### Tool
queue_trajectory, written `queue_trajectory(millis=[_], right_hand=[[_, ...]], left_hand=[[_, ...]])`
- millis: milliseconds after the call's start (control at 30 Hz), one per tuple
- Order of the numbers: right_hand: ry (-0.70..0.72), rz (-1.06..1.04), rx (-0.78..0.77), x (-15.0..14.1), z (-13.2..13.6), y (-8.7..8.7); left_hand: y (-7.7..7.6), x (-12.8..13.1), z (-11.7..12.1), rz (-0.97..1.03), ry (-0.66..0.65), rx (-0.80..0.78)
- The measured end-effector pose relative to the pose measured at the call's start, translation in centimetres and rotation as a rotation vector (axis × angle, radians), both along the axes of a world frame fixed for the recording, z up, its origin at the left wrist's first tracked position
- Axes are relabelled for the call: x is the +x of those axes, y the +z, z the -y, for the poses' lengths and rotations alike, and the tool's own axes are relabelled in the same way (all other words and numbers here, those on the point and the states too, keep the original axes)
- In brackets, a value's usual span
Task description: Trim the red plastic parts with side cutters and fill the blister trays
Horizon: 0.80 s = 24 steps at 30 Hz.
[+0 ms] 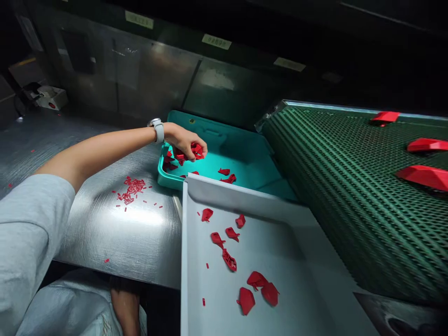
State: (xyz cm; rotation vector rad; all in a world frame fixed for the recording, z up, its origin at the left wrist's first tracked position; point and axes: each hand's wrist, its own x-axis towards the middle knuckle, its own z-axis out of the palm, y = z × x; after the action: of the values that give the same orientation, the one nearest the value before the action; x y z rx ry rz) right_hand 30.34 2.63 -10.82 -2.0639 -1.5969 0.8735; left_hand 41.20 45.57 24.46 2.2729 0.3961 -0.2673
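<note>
My left hand [182,139], with a watch [159,131] on the wrist, reaches over the left end of a teal bin [241,137]. Its fingers are curled round a bunch of small red plastic parts [198,150]. Below and beside the hand, more red parts [169,161] lie in the bin's left corner, and a few others [224,171] rest nearer its front. A white tray [245,186] overlaps the bin's front edge. Several red parts [229,260] are scattered in that tray. My right hand does not show.
On the metal table [140,238] lies a pile of tiny red pieces [132,189]. To the right runs a green mesh conveyor belt [336,186] carrying red parts [425,176]. A white power socket [52,98] stands at the far left. A metal panel [154,74] closes off the back.
</note>
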Motion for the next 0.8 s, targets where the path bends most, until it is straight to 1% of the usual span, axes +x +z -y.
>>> queue_trajectory(millis=[67, 200, 233, 300, 367, 433, 500, 533, 567, 633, 733, 800], right_hand=[[0.028, -0.017, -0.006, 0.1, -0.1, 0.2], [0.04, -0.02, -0.023, 0.4, -0.2, 0.5], [0.041, -0.021, -0.026, 0.4, -0.2, 0.6], [0.039, -0.022, -0.033, 0.4, -0.2, 0.6], [0.032, -0.019, -0.042, 0.4, -0.2, 0.6], [0.031, -0.018, -0.056, 0.5, -0.3, 0.5], [0.051, -0.026, -0.068, 0.7, -0.3, 0.3], [0.069, -0.033, -0.073, 0.8, -0.4, 0.2], [0.087, -0.041, -0.077, 0.9, -0.4, 0.1], [0.115, -0.051, -0.084, 1.0, -0.6, -0.1], [0.126, -0.045, -0.088, 0.7, -0.8, 0.1], [0.146, -0.039, -0.093, 0.4, -0.9, 0.5]], left_hand=[[0.0, -0.2, -0.1, 0.017, 0.036, -0.001], [0.1, -1.0, 0.2, 0.049, 0.066, 0.056], [0.3, -1.4, 0.3, 0.063, 0.075, 0.051], [1.4, -2.9, 0.6, 0.09, 0.099, 0.024], [3.0, -5.4, 1.0, 0.102, 0.122, 0.027], [4.6, -8.8, 1.6, 0.081, 0.158, 0.087], [5.4, -12.9, 2.6, 0.008, 0.208, 0.188], [5.4, -15.1, 3.3, -0.039, 0.234, 0.239], [5.0, -17.4, 4.1, -0.087, 0.26, 0.283], [3.3, -21.6, 5.8, -0.175, 0.296, 0.344], [-0.3, -26.9, 8.5, -0.283, 0.354, 0.423], [-2.6, -29.3, 10.0, -0.325, 0.402, 0.47]])
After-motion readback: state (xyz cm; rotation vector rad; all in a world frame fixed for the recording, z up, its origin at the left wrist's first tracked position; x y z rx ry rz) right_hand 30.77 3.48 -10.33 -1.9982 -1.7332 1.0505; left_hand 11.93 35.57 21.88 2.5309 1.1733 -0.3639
